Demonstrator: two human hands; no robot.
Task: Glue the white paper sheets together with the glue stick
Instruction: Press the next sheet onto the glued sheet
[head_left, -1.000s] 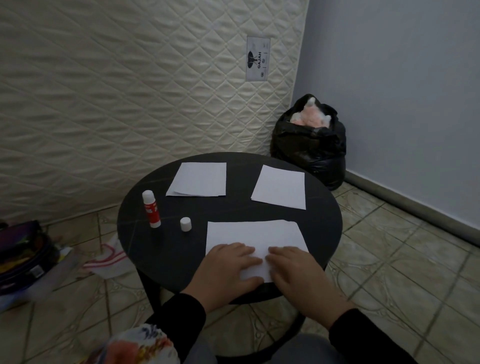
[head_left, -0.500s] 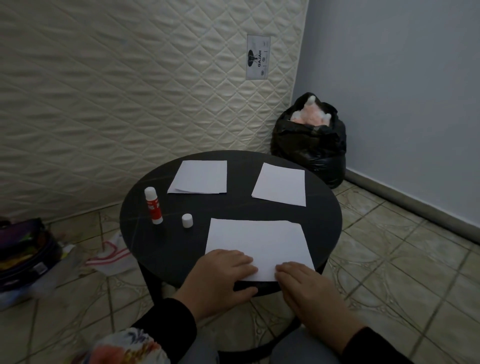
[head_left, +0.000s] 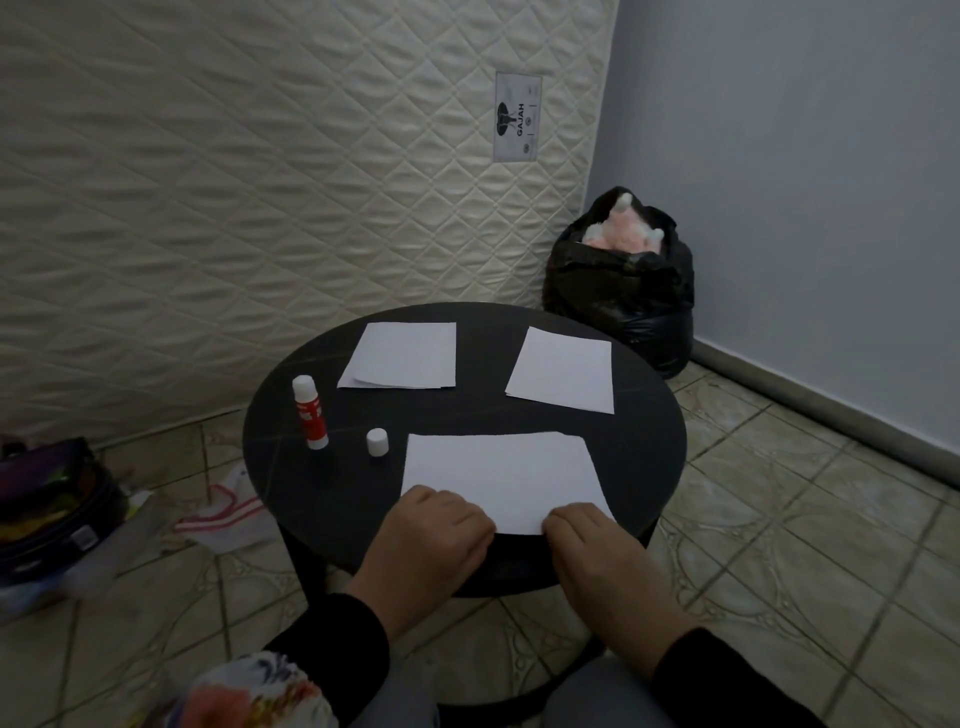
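A round black table (head_left: 644, 452) carries three white papers. The near paper sheet (head_left: 498, 478) lies in front of me. My left hand (head_left: 431, 540) and my right hand (head_left: 602, 566) rest side by side on its near edge, fingers bent, fingertips pressing the sheet down. A small stack of paper (head_left: 402, 356) sits at the back left and a single sheet (head_left: 563, 371) at the back right. The red-and-white glue stick (head_left: 310, 413) stands upright and uncapped at the left. Its white cap (head_left: 377, 442) stands beside it.
A quilted mattress (head_left: 260, 182) leans upright behind the table. A stuffed black rubbish bag (head_left: 623, 291) fills the corner by the blue wall. On the tiled floor at the left lie a dark bag (head_left: 52, 509) and a red-striped plastic bag (head_left: 228, 512).
Both hands have slid back over the near sheet towards me, from its middle to its near edge. The right hand has also drifted right. Glue stick, cap and other papers have not moved.
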